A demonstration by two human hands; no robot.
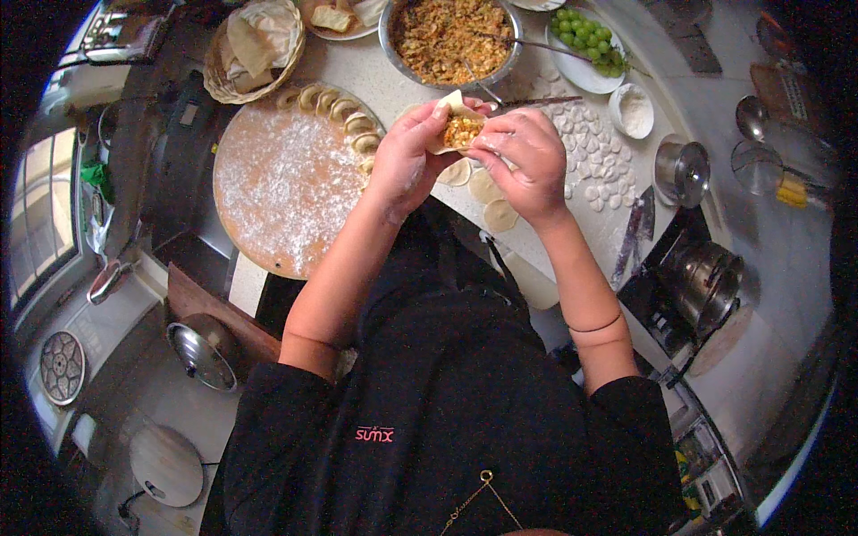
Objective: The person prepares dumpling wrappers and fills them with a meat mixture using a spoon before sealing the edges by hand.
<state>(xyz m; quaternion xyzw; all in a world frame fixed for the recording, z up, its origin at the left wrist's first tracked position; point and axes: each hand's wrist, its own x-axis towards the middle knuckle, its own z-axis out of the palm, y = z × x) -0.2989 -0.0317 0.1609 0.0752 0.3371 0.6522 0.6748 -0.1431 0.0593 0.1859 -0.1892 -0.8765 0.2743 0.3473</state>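
My left hand (415,144) cradles a round dough wrapper (453,102) heaped with chopped filling (461,130). On its other side, my right hand (524,157) grips the wrapper's edge between thumb and fingers. The wrapper is still open at the top, so the filling shows. Flat wrappers (501,215) lie on the counter below my hands. To the left, a floured round board (285,181) carries a curved row of folded dumplings (362,127) along its edge. Beyond my hands stands a metal bowl (384,40) of the same-looking filling, with utensils in it.
Small floured dough pieces (596,151) spread over the counter at right. Past them are a small white bowl of flour (631,111), a plate of green grapes (583,40), a lidded metal pot (682,171) and a floury knife (633,231). A wicker basket (209,70) sits back left.
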